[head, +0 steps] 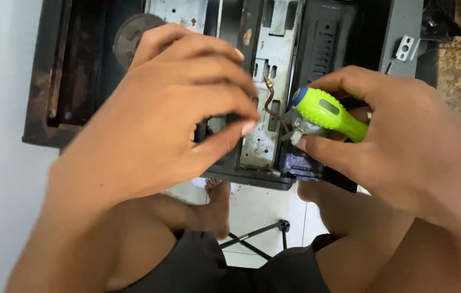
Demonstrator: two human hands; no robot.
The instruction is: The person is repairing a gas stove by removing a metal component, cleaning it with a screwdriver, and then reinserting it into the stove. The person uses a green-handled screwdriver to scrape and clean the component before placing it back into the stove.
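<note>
head view: the right hand (pixel 398 146) has its fingers (pixel 350 81) curled tight around one short screwdriver (pixel 328 113), a stubby lime-green ribbed handle with a blue cap at its end and a grey inset on its side; the thumb presses just under the handle against a small silvery metal fitting (pixel 298 129). the tool's tip is hidden behind the hand. the left hand (pixel 160 119) hovers beside it, fingers bent and drawn close together, thumb tip nearly meeting the forefinger; whether they pinch anything cannot be told, since the hand is blurred. between the two hands runs one thin, bent copper tube (pixel 271 103) with a brass end, reaching the fitting. behind both lies one dark, rusty stove body (pixel 274 54), turned so its pale, stained metal plates face up, resting on the tiled floor (pixel 257 206). one round burner part (pixel 127 32) shows past the left hand.
</note>
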